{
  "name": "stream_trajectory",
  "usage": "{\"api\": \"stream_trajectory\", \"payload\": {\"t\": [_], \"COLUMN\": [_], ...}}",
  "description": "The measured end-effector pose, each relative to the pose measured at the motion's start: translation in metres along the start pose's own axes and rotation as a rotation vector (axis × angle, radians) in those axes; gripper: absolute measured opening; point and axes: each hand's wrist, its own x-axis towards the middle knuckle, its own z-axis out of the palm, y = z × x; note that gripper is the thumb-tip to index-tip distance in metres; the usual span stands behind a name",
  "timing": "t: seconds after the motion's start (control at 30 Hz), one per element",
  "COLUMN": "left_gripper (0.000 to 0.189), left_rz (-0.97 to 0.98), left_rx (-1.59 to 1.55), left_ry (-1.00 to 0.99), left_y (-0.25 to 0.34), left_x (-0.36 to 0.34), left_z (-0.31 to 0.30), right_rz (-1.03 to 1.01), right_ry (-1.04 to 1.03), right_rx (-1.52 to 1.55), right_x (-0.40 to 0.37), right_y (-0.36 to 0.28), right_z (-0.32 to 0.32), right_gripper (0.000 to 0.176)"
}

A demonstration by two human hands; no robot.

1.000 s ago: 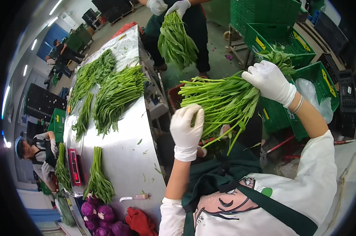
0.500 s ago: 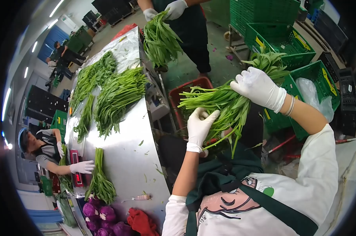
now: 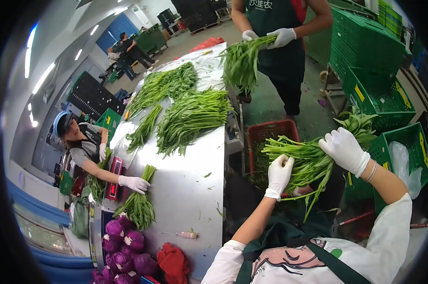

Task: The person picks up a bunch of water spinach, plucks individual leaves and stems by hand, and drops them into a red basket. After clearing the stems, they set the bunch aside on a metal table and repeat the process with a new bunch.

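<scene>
A loose bunch of long-stemmed leafy greens, looking like water spinach (image 3: 313, 163), is held in front of me over a red crate (image 3: 272, 127), stems pointing left and leaf tips right. My right hand (image 3: 345, 150), in a white glove, is closed in a fist around the leafy part. My left hand (image 3: 279, 176), also gloved, pinches at the stems' lower side with thumb and fingers together. Exactly what lies between those fingertips is hidden. A few leafy stems droop below the bunch between my hands.
To the left, a metal table (image 3: 190, 189) bears piles of greens (image 3: 192, 118), an awl-like tool (image 3: 185, 235), purple cabbages (image 3: 129, 246) and a red cloth (image 3: 173, 261). One co-worker reaches past a red scale (image 3: 113, 179); another holds greens (image 3: 242, 64). Green crates (image 3: 379, 99) stand right.
My view has turned, shifting the scene rightward. My left hand's fingers have closed further at the stems. The co-worker by the scale now grasps the small bunch on the table.
</scene>
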Motion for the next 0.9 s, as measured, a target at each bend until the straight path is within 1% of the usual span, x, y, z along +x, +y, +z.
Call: {"api": "stream_trajectory", "payload": {"t": [0.03, 0.13, 0.23, 0.27, 0.3, 0.37, 0.47, 0.57, 0.67, 0.77, 0.8, 0.83, 0.9], "left_gripper": [0.025, 0.023, 0.024, 0.022, 0.020, 0.019, 0.018, 0.023, 0.022, 0.023, 0.023, 0.020, 0.017], "left_rz": [-0.032, 0.060, -0.067, -0.053, -0.116, -0.126, -0.105, -0.024, -0.032, -0.113, -0.184, -0.251, -0.279], "left_rx": [0.042, 0.216, 0.254, 0.184, 0.163, 0.164, 0.117, 0.000, -0.082, -0.219, -0.273, -0.387, -0.364], "left_ry": [0.015, 0.149, 0.166, 0.202, 0.145, 0.113, 0.111, 0.148, 0.139, 0.204, 0.218, 0.190, 0.119], "left_y": [0.006, 0.001, -0.021, -0.039, -0.039, -0.048, -0.050, -0.068, -0.059, -0.109, -0.115, -0.095, -0.094], "left_x": [-0.001, 0.003, 0.010, 0.013, 0.014, 0.017, 0.021, 0.027, 0.025, 0.039, 0.040, 0.034, 0.033], "left_z": [-0.002, -0.009, -0.021, -0.021, -0.028, -0.031, -0.034, -0.026, -0.024, -0.030, -0.038, -0.048, -0.056], "right_rz": [0.000, 0.010, 0.033, 0.035, 0.039, 0.035, 0.019, 0.013, 0.020, 0.032, 0.041, 0.049, 0.081], "right_ry": [-0.003, -0.021, -0.015, -0.029, -0.041, -0.073, -0.117, -0.134, -0.150, -0.152, -0.148, -0.143, -0.139], "right_rx": [0.005, 0.034, 0.032, 0.042, 0.050, 0.072, 0.110, 0.132, 0.130, 0.130, 0.138, 0.143, 0.159], "right_x": [-0.001, -0.002, -0.006, -0.008, -0.009, -0.013, -0.017, -0.019, -0.021, -0.026, -0.029, -0.031, -0.033], "right_y": [-0.001, -0.001, 0.003, 0.004, 0.005, 0.005, 0.003, -0.002, -0.005, -0.004, -0.001, 0.002, 0.004], "right_z": [-0.001, -0.003, -0.004, -0.005, -0.006, -0.006, -0.003, -0.001, -0.001, 0.001, -0.001, -0.004, -0.004], "right_gripper": [0.009, 0.009, 0.009, 0.010, 0.010, 0.011, 0.013, 0.013, 0.013, 0.012, 0.012, 0.012, 0.012]}}
